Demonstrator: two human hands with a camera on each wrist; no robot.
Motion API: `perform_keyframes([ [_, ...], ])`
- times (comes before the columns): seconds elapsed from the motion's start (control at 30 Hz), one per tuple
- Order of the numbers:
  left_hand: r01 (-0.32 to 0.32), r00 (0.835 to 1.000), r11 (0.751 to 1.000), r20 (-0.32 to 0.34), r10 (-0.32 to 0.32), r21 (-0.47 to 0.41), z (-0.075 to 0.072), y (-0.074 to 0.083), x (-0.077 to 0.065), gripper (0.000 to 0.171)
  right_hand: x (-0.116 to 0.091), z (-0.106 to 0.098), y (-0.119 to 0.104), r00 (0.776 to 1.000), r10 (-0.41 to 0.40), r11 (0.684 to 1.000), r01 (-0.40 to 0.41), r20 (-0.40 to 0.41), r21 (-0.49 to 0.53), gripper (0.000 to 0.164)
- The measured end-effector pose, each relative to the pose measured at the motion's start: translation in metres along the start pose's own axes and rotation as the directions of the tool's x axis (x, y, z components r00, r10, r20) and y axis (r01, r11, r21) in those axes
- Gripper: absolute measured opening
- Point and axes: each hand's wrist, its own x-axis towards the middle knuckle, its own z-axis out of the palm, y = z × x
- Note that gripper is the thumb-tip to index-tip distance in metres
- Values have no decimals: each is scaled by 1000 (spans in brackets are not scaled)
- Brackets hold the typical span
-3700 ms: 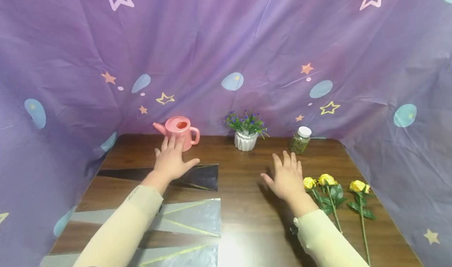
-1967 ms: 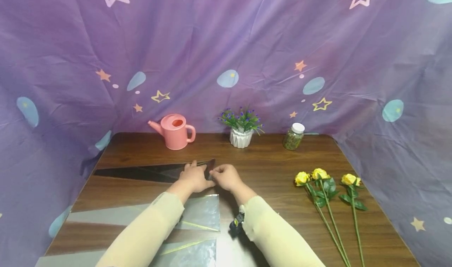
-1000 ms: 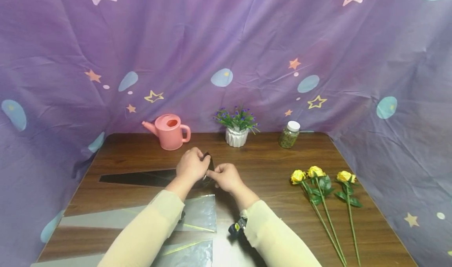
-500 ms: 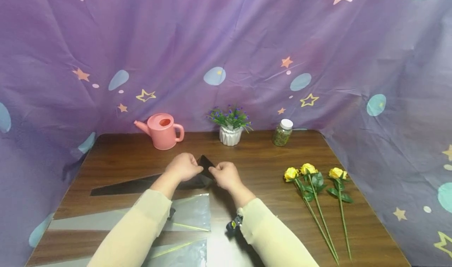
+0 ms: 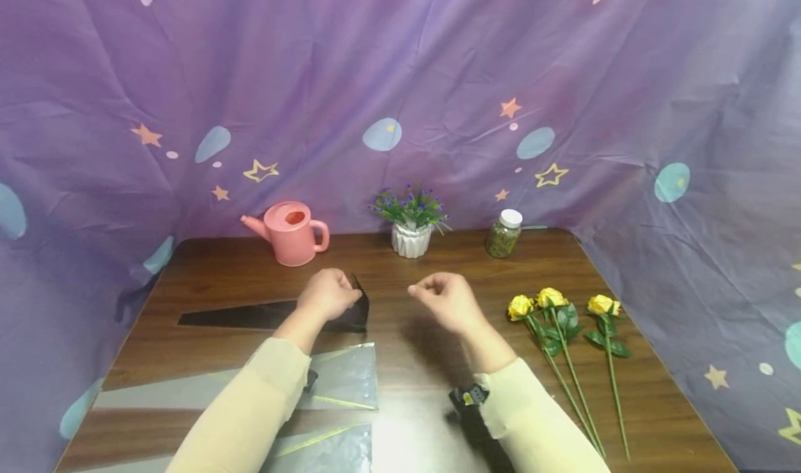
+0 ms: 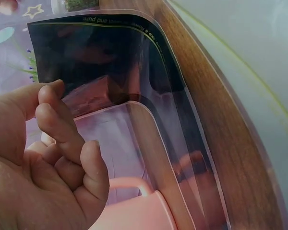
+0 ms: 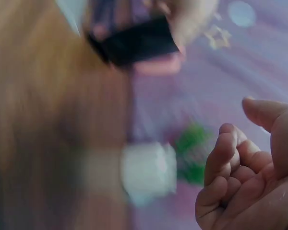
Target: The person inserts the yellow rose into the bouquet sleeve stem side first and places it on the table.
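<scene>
In the head view my left hand (image 5: pixel 327 295) pinches the far edge of a black plastic flower sleeve (image 5: pixel 357 316) between thumb and fingertips. The sleeve's wide end stands up off the table, while its narrow tail stretches to the left. Up close in the left wrist view, the sleeve (image 6: pixel 81 52) is glossy and partly see-through, with a gold line and small lettering along its rim. My right hand (image 5: pixel 452 302) hovers to the right of it, holding nothing. In the right wrist view that hand (image 7: pixel 249 182) has loosely curled fingers, with the thumb apart from them.
Two silvery sleeves (image 5: pixel 347 375) lie nearer on the table (image 5: pixel 413 362). Along the back stand a pink watering can (image 5: pixel 290 235), a white flowerpot (image 5: pixel 411 241) with a plant and a lidded jar (image 5: pixel 503 236). Yellow roses (image 5: pixel 552 298) lie at the right.
Both hands came from open over the table to the black sleeve and lifted its wide end. Since half a second ago the right hand has let go and moved right; the left keeps its pinch.
</scene>
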Motion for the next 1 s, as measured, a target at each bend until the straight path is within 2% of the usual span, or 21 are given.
perform_keyframes([
  [0.13, 5, 1000, 1000, -13, -5, -22, 1, 1, 0, 24, -9, -59, 9, 995, -37, 990, 24, -95, -139, 16],
  [0.23, -8, 1000, 1000, -27, 7, -25, 3, 1, 0, 21, -24, -99, 23, 990, -22, 967, -13, -138, -253, 17],
  [0.33, -24, 999, 999, -42, 23, -30, 6, 0, 0, 17, -46, -130, 43, 990, 48, 938, -90, -131, -336, 22],
  [0.43, -28, 998, 999, -55, 25, -45, 9, -1, 1, 15, -66, -149, 67, 985, 141, 907, -168, -97, -386, 28],
  [0.57, -17, 998, 999, -63, 15, -34, 12, -1, 2, 15, -85, -158, 98, 967, 251, 870, -244, -42, -428, 32],
  [0.7, -11, 998, 1000, -60, 11, -7, 16, 1, 4, 19, -96, -157, 119, 950, 310, 829, -284, -27, -482, 28],
  [0.83, -26, 998, 1000, -55, 26, -1, 17, 1, 5, 21, -98, -153, 128, 936, 348, 787, -321, -50, -527, 23],
  [1.0, -28, 999, 1000, -37, 28, 13, 17, 0, 3, 24, -96, -147, 130, 931, 364, 755, -315, -32, -575, 14],
])
